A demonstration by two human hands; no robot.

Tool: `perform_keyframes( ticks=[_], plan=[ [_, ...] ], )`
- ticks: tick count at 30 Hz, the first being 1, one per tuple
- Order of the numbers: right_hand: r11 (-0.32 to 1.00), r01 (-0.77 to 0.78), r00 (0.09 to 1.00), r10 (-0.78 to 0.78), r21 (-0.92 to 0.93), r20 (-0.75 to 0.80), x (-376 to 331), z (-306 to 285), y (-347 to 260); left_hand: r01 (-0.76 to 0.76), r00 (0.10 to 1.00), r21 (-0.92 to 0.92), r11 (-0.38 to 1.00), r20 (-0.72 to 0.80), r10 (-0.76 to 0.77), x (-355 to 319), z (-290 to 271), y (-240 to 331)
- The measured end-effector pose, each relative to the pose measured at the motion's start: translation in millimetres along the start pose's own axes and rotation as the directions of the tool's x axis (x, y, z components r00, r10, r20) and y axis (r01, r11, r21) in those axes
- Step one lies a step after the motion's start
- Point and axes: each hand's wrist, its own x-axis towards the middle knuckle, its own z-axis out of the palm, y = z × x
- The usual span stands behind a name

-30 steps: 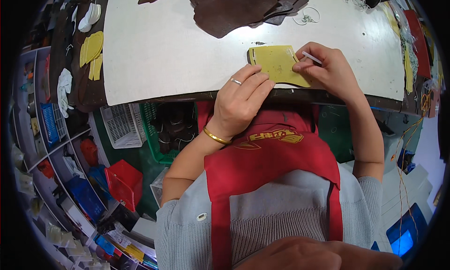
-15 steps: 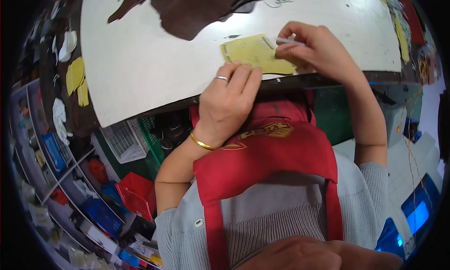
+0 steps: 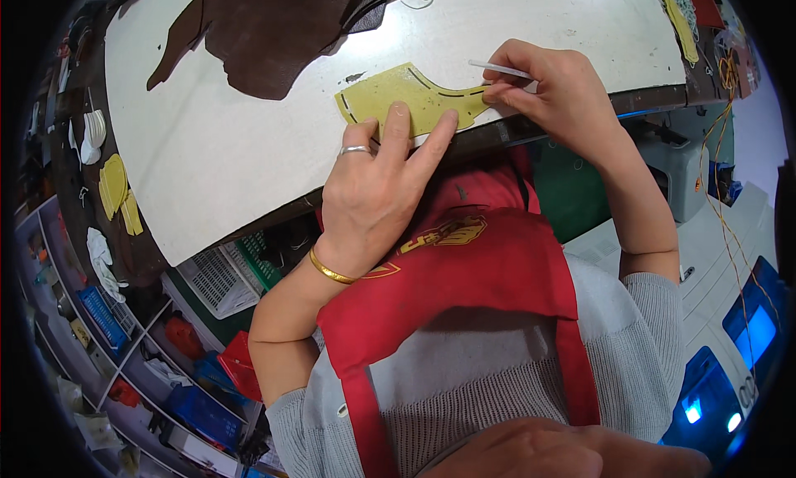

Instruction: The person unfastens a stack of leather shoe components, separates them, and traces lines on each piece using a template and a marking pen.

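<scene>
Head view: left hand (image 3: 373,179) splays over yellow piece (image 3: 427,103), right hand (image 3: 560,92) grasps stick (image 3: 486,65).

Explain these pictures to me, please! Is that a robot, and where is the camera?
No robot here, just a person. A wide camera worn on their head looks down, and its lens makes straight edges bend. On the white tabletop, the bare left hand rests, spread out, on a yellow cut-out piece. The bare right hand, beside that piece's narrow end, has a thin white stick in its grip. Farther away lie dark brown sheets, perhaps leather. More yellow pieces sit off to the left.
</scene>
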Motion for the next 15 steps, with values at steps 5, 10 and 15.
perform_keyframes(
  ticks=[5, 10, 15],
  plan=[
    [0.964, 0.172, 0.958, -0.211, -0.2, -0.194, 20, -14, 8, -0.029, 0.999, 0.004, 1.0, 0.039, 0.028, 1, 2, 7],
    [0.821, 0.534, 0.833, -0.552, -0.204, -0.042, 46, 3, -41, -0.058, 0.989, 0.105, 0.993, -0.131, 0.071, -5, 23, 28],
    [0.858, 0.514, 0.763, -0.467, 0.019, 0.446, 66, 36, -73, -0.035, 0.99, 0.02, 0.999, -0.138, 0.038, -11, 24, 35]
  ],
)
